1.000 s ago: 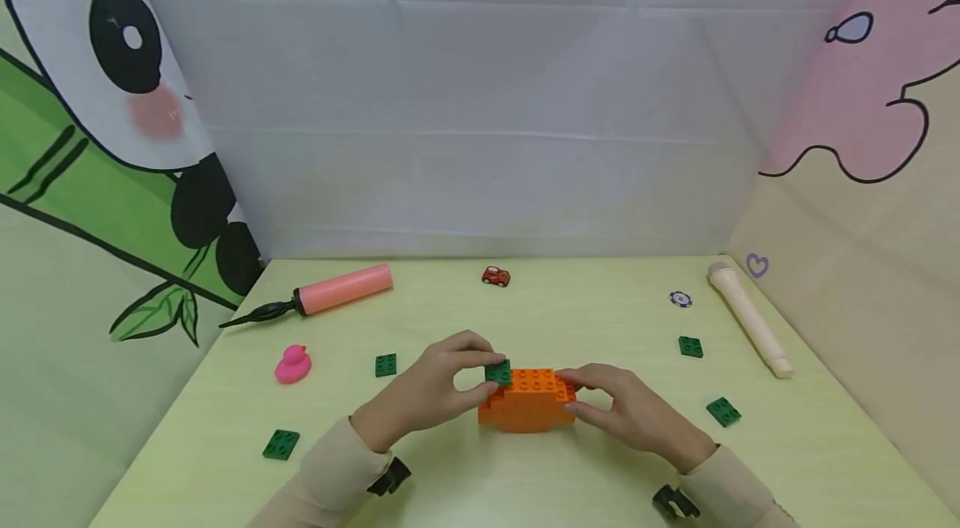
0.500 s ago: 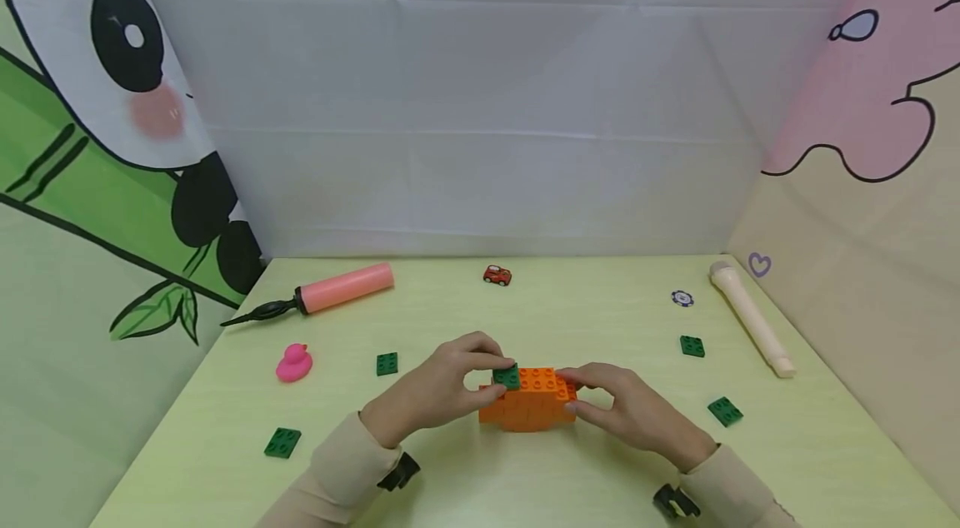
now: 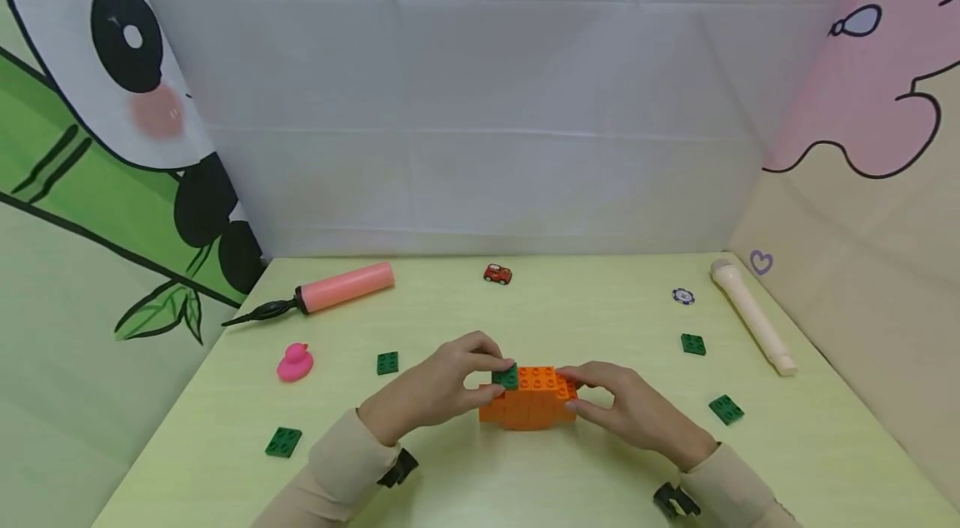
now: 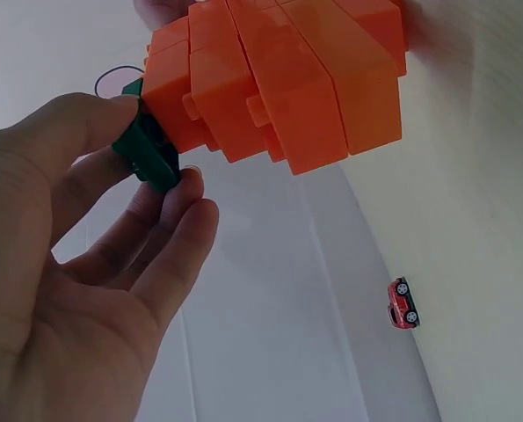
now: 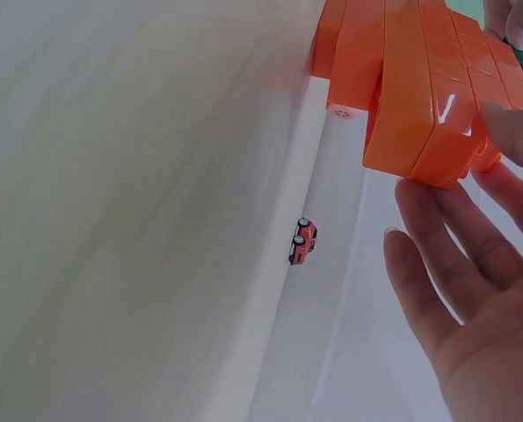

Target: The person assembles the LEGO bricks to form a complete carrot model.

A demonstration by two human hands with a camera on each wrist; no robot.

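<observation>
A stepped structure of orange toy bricks (image 3: 528, 411) stands upright at the near middle of the table. My left hand (image 3: 431, 391) pinches a green toy brick (image 3: 506, 376) between thumb and fingers at the left end of the structure's top. In the left wrist view that green brick (image 4: 151, 154) sits slightly tilted against the orange bricks (image 4: 270, 88); whether it is fully pressed on I cannot tell. My right hand (image 3: 633, 411) holds the structure's right end, thumb in front and fingers behind. The right wrist view has its fingers (image 5: 450, 237) touching the orange bricks (image 5: 424, 97).
Loose green bricks lie left (image 3: 283, 442) and right (image 3: 726, 410) on the table (image 3: 450, 486). Farther out are a pink rubber duck (image 3: 295, 363), a pink hand pump (image 3: 345, 288), a red toy car (image 3: 497, 274), a poker chip (image 3: 683, 296) and a pale cylindrical stick (image 3: 752, 316).
My left hand has shifted slightly right with the green brick, which now sits a little farther in on the orange top. My right hand keeps its hold.
</observation>
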